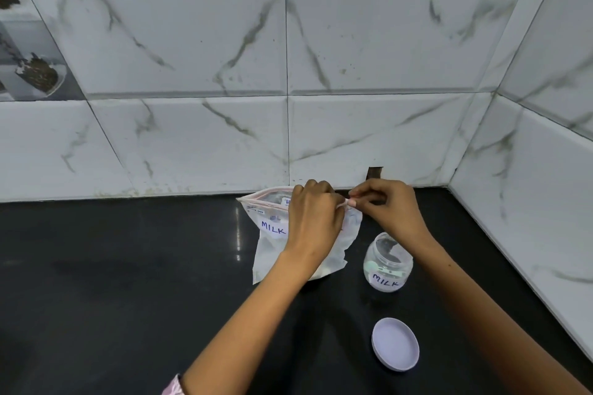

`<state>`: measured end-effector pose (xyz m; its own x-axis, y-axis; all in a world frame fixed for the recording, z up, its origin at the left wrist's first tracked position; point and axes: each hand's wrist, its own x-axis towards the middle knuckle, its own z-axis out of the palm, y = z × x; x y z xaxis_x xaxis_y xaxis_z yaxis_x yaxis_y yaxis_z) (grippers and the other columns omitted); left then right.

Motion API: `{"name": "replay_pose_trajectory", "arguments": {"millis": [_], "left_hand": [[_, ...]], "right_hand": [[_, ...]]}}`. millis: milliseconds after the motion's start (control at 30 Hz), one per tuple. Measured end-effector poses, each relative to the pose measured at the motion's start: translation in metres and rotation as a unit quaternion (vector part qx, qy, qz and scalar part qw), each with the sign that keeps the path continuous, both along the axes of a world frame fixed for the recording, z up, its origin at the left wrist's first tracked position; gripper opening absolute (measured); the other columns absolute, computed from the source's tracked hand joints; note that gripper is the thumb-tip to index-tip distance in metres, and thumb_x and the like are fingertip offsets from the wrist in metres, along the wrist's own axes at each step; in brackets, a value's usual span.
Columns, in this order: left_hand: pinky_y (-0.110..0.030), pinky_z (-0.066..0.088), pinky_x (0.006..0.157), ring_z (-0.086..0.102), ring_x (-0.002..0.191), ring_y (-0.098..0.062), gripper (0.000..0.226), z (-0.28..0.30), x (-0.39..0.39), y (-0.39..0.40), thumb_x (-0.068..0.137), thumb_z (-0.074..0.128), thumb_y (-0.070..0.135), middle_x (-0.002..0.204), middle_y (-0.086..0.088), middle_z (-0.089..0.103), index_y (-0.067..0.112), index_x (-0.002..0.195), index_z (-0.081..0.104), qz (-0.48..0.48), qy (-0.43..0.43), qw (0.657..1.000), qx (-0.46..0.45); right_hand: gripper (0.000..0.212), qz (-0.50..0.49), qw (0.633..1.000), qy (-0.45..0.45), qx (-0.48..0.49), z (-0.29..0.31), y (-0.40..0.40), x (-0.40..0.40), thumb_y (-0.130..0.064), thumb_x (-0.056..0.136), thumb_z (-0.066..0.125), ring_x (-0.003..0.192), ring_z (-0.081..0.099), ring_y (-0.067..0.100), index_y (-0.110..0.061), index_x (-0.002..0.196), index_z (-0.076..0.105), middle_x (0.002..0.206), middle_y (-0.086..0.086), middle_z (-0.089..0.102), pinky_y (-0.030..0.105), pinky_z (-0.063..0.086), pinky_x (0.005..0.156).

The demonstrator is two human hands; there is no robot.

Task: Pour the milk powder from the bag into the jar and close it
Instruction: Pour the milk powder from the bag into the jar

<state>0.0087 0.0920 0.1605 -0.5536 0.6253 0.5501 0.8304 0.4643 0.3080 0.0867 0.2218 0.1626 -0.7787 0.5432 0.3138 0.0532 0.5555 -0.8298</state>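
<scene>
a patterned pink sleeve cuff [171, 386] shows at the bottom edge, on the left forearm. just beyond it on the black counter [112, 298] lies the white lid [395, 344], flat and apart from the jar. the clear jar [388, 263] stands open and upright past the lid, with a white label reading "milk" in handwritten capitals and a little white powder at its bottom. left of the jar, near the marble-tiled wall [288, 42], the clear zip bag [272, 234] stands on the counter; its label also reads "milk", and tiny print by the zip reads "open". the left hand [316, 218] is curled over the bag's top edge, gripping it. the right hand [385, 205] pinches the bag's top right corner between thumb and fingertips, the other fingers curled.
</scene>
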Motion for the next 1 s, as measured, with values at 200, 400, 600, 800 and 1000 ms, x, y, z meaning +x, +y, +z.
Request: {"name": "replay_pose_trajectory", "arguments": {"millis": [200,400,600,800,1000], "left_hand": [[-0.031,0.033,0.073,0.057,0.082,-0.029,0.019,-0.005,-0.005,0.009,0.086,0.056,0.008,0.083,-0.009,0.069,0.009,0.085,0.074,-0.013,-0.022,1.000,-0.003],[-0.037,0.040,0.075,0.058,0.081,-0.031,0.014,-0.003,-0.014,0.005,0.085,0.058,0.005,0.084,-0.011,0.069,0.006,0.085,0.072,-0.012,-0.026,1.000,-0.004],[-0.040,0.041,0.078,0.059,0.083,-0.032,0.012,0.002,-0.022,0.003,0.085,0.057,0.005,0.089,-0.011,0.069,0.004,0.087,0.069,-0.030,-0.029,0.999,-0.014],[-0.038,0.045,0.075,0.060,0.081,-0.031,0.012,0.014,-0.042,-0.002,0.086,0.055,0.003,0.091,-0.013,0.068,0.001,0.087,0.066,-0.021,-0.031,0.999,0.006],[-0.032,0.044,0.072,0.060,0.079,-0.027,0.010,0.023,-0.048,-0.011,0.086,0.056,0.004,0.089,-0.012,0.067,0.002,0.087,0.066,-0.018,-0.044,0.998,0.041]], "right_hand": [[0.016,-0.116,0.992,0.040,0.015,-0.036,0.009,0.030,-0.015,0.081,0.073,0.081,0.068,0.003,-0.015,0.097,0.069,0.092,-0.005,0.070,0.015,0.055,0.071],[0.018,-0.120,0.925,-0.286,0.219,-0.089,0.013,0.067,-0.038,0.081,0.070,0.093,0.060,0.017,-0.025,0.093,0.073,0.096,-0.003,0.069,0.032,0.049,0.070],[0.017,-0.101,0.918,-0.299,0.238,-0.093,0.005,0.065,-0.034,0.085,0.066,0.092,0.060,0.024,-0.024,0.095,0.074,0.098,0.006,0.065,0.030,0.042,0.068],[0.018,0.057,0.951,-0.212,0.220,-0.088,-0.027,0.056,-0.030,0.086,0.066,0.097,0.055,0.016,-0.019,0.098,0.075,0.100,-0.001,0.069,0.030,0.045,0.076],[0.018,0.194,0.939,-0.154,0.238,-0.092,-0.081,0.025,-0.023,0.089,0.063,0.097,0.055,0.020,-0.011,0.097,0.074,0.101,0.003,0.067,0.034,0.047,0.083]]}}
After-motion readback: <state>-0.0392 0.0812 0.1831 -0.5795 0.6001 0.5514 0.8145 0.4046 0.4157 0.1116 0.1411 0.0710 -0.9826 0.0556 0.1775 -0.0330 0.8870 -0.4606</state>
